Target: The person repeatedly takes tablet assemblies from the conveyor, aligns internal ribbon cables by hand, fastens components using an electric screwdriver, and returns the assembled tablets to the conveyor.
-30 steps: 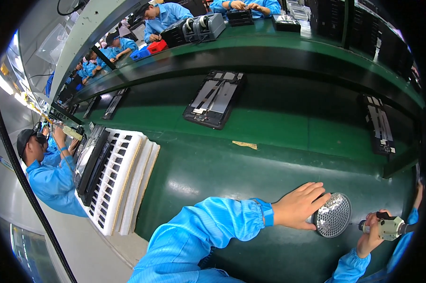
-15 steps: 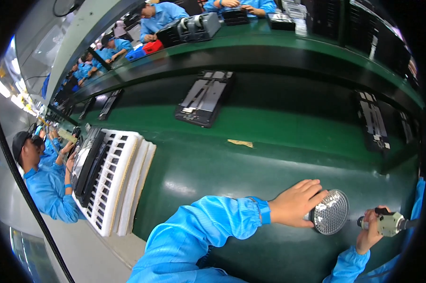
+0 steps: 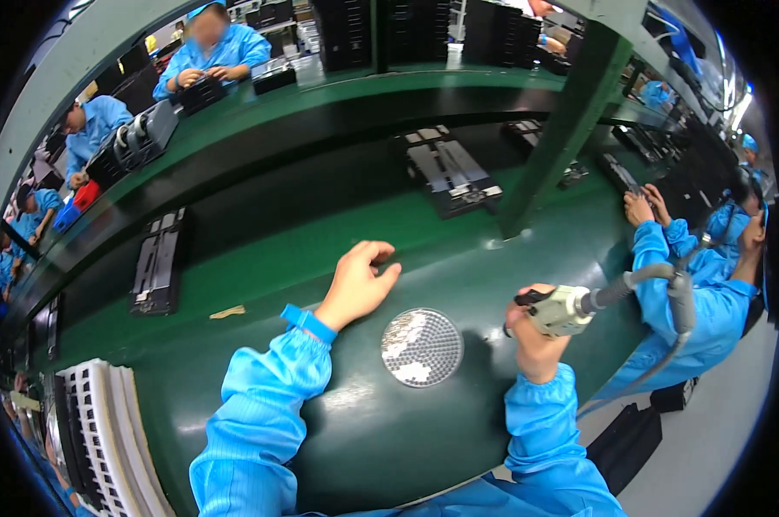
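In the middle of the green workbench lies a round dimpled dish, with small bright pieces gathered on its left and lower parts. My left hand is raised just beyond the dish's upper left edge. Its thumb stands apart from loosely curved fingers, and nothing is in it. To the right of the dish, my right hand grips a pale power screwdriver with a black lever and a grey hose. The screwdriver's tip is hidden behind my hand.
Opened tablet-like devices lie along the dark green strip beyond the bench. A green post rises at the right. White foam trays are stacked at lower left. A co-worker in a blue sleeve sits close on my right.
My view has swung to the right. My left hand has come away from the dish's rim, and the dish now lies flat. My right hand still holds the screwdriver.
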Available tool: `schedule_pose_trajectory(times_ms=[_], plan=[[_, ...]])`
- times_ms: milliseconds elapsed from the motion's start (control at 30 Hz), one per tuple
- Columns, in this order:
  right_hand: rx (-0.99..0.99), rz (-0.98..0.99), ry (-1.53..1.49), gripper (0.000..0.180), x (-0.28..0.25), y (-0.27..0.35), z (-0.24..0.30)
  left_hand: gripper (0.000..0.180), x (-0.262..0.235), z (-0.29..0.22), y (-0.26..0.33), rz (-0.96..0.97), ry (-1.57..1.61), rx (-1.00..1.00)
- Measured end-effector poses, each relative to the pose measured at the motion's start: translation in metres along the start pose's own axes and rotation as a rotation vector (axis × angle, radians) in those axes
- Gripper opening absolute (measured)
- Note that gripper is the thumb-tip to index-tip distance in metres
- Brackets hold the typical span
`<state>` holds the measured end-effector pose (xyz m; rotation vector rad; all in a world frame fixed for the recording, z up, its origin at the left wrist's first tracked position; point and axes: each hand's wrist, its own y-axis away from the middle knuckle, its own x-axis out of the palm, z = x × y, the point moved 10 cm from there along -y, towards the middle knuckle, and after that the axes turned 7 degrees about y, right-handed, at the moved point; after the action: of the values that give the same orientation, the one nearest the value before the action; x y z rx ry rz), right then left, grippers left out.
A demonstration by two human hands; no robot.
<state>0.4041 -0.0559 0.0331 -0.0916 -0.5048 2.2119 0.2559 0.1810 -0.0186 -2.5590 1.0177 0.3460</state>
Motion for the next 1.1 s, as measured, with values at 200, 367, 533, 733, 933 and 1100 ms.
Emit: schedule_pose_trajectory(times_ms=[200,367,533,733,933,1100], plan=[[0.083,-0.017,0.140,0.032,-0.005,-0.007,-0.005,0.049,0.067,-0.006,-0.071,-0.003,-0.353,0.189],[0.031,-0.029,0.172,0.034,-0.005,-0.013,-0.004,0.068,0.104,-0.011,-0.123,0.113,-0.695,0.268],[0.067,-0.026,0.156,0.024,-0.008,-0.015,-0.007,0.058,0.102,-0.003,-0.149,0.301,-0.741,0.311],[0.045,-0.014,0.207,0.024,-0.013,-0.013,-0.005,0.055,0.069,-0.021,-0.119,0.213,-0.930,0.368],[0.030,-0.011,0.092,0.032,-0.004,-0.008,-0.021,0.063,-0.007,-0.042,0.005,0.144,-1.066,0.317],[0.019,-0.030,0.051,0.040,-0.018,-0.007,-0.021,0.059,-0.067,-0.077,0.111,0.041,-0.958,0.196]])
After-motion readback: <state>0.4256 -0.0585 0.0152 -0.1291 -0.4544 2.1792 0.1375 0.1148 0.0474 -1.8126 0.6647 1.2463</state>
